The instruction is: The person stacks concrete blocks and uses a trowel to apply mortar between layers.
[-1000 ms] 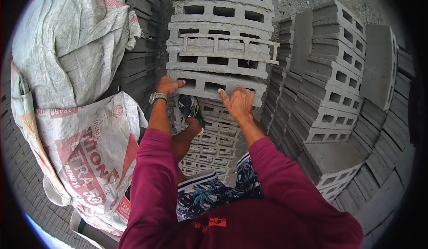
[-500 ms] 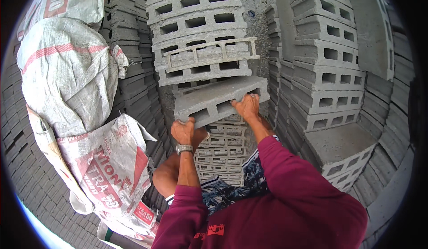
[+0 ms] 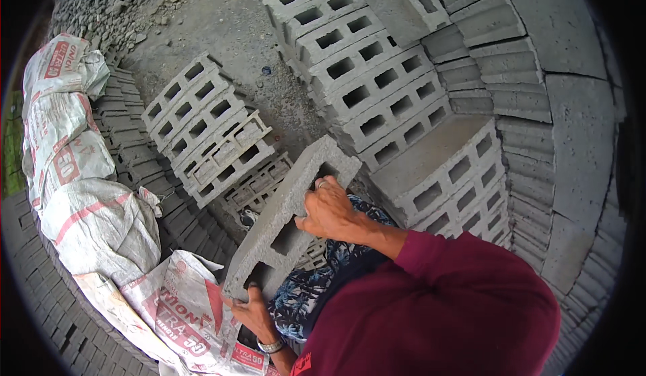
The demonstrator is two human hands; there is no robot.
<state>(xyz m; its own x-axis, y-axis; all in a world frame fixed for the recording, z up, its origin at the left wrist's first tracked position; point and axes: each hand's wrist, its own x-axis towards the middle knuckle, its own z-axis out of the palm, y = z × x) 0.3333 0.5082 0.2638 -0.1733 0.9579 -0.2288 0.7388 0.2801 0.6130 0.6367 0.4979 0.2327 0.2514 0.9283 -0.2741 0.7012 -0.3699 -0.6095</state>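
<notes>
A grey hollow concrete block (image 3: 272,208) is held up in front of my body, tilted with its far end raised to the right. My right hand (image 3: 330,209) grips it near that end, fingers hooked into the hollows. At the near left end my left hand (image 3: 254,312) is closed on it, thumb and fingers around the edge of a hollow; a watch (image 3: 271,346) is on that wrist. Just beyond the block stands a stack of hollow blocks (image 3: 195,110), with a thin ladder-shaped cement piece (image 3: 232,148) lying against its near face.
A tall stepped stack of hollow blocks (image 3: 377,80) rises on the right, with a lower flat-topped block (image 3: 431,157) nearer me. White and red woven sacks (image 3: 101,224) line the left, over rows of blocks (image 3: 131,137). Gravel (image 3: 121,6) lies at the far left.
I have lifted the block away from the stack and closer to my body. It has turned, its right end now higher and farther. My view has swung to the right.
</notes>
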